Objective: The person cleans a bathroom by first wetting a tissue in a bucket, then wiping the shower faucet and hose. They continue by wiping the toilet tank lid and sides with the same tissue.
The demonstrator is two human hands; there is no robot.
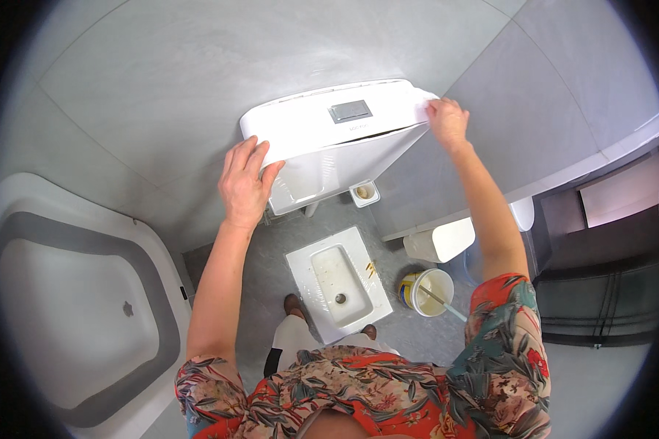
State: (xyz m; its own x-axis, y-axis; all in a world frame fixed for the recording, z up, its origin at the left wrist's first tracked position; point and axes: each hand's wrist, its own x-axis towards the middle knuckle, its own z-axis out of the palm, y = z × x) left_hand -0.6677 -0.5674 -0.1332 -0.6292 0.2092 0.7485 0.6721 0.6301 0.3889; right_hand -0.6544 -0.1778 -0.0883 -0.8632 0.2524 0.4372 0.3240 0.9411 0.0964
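A white toilet cistern (321,175) hangs on the wall before me, with a grey flush button (351,111) set in its lid (302,126). Along the front, a dark gap shows between lid and tank, wider to the right. My left hand (246,184) grips the lid's left front corner, its thumb at the front edge. At the other end, my right hand (449,120) pinches a thin white cloth or tissue (425,101) against the lid's right corner. Its fingertips are partly hidden. Below the cistern lies a white squat toilet pan (340,285), with brownish marks on its right rim.
To my left is a white bathtub (82,307). At the right stand a bucket (435,293) with a handled tool (442,302) in it and a white bin (439,241). A small white holder (365,193) sits beneath the cistern's right side. My feet flank the pan.
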